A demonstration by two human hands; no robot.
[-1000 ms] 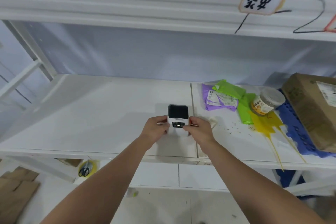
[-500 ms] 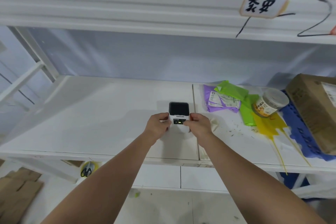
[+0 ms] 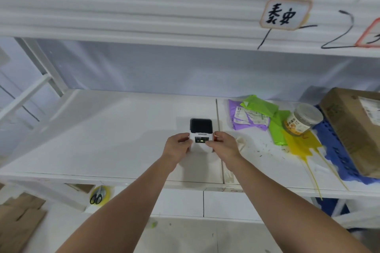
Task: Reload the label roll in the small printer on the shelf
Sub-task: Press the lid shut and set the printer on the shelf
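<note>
A small white label printer [image 3: 201, 129] with a dark top window and a lit green indicator stands on the white shelf [image 3: 115, 129], near its middle. My left hand [image 3: 177, 146] grips the printer's left side. My right hand [image 3: 224, 146] grips its right side, with the thumb lying across the front panel beside the green light. The printer's lid looks closed. No label roll is in sight.
To the right lie purple [image 3: 246, 118] and green [image 3: 261, 106] mailer bags, a lidded jar [image 3: 302, 120], a yellow spill [image 3: 300, 144], a blue mat [image 3: 337, 150] and a cardboard box [image 3: 353, 125]. Scissors on a tape roll [image 3: 98, 196] sit below the shelf.
Both hands stay on the printer's sides. The view has tilted upward a little, so the shelf and printer sit slightly lower in frame; the printer itself has not visibly moved.
</note>
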